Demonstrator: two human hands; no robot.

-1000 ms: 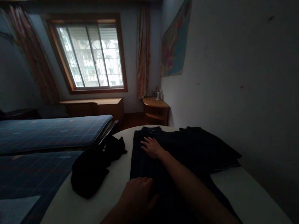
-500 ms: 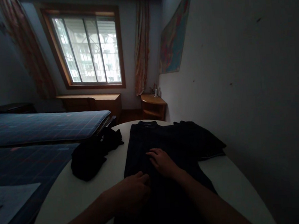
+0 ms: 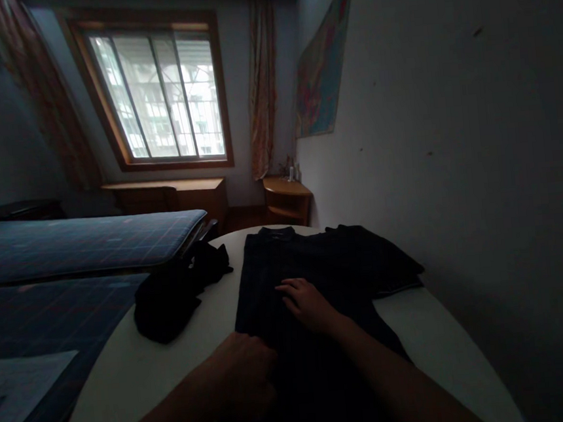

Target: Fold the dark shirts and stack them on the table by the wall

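A dark short-sleeved shirt (image 3: 309,254) is spread on a round white table (image 3: 128,375), its collar at the far end and one sleeve out to the right. Along its left side it runs in a straight edge, with no sleeve showing there. My left hand (image 3: 246,371) is closed in a fist at the near left part of the shirt; its fingertips are hidden, and it seems to grip the cloth. Flat on the shirt's middle lies my right hand (image 3: 306,303), fingers stretched out and holding nothing. A bunched black cloth (image 3: 168,303) lies to the left on the table.
Beds with blue plaid mattresses (image 3: 82,245) stand left of the table, and a paper sheet (image 3: 26,391) lies on the nearer one. A white wall (image 3: 435,224) runs close on the right. Beyond are a desk (image 3: 175,186) and a corner shelf (image 3: 287,187).
My left hand has shifted slightly left and its fingers are curled further under. My right hand stays in place on the shirt. The view has turned a little.
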